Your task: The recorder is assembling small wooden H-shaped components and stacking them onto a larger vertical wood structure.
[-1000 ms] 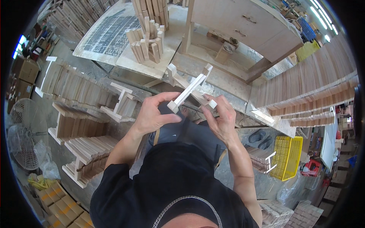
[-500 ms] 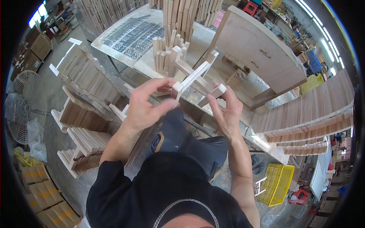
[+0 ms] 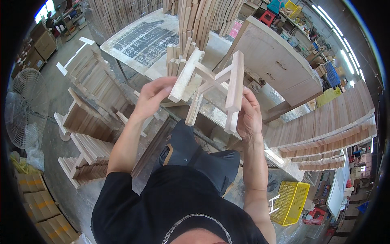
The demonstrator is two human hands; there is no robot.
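Note:
Up in front of my body is a small pale wooden frame (image 3: 235,85), made of square bars joined by crossing rails. My left hand (image 3: 151,99) grips the bar on its left side, thumb on the near face and fingers partly hidden behind. On the other side my right hand (image 3: 250,116) holds the right-hand bar, its fingers against the outer face and partly covered by the wood. Behind the frame, cut wooden sticks (image 3: 172,57) stand upright on the worktable (image 3: 107,45).
A wooden cabinet-like panel (image 3: 276,61) stands tilted at the far right. Stacked wooden frames (image 3: 91,152) line the left floor, with a fan (image 3: 28,107) beyond. Curved rows of wooden pieces (image 3: 325,118) fill the right. A yellow crate (image 3: 290,203) sits at lower right.
The wooden frame has been turned and raised closer to view, so its crossing rails and side bars now show. Both hands have shifted to grip its opposite sides.

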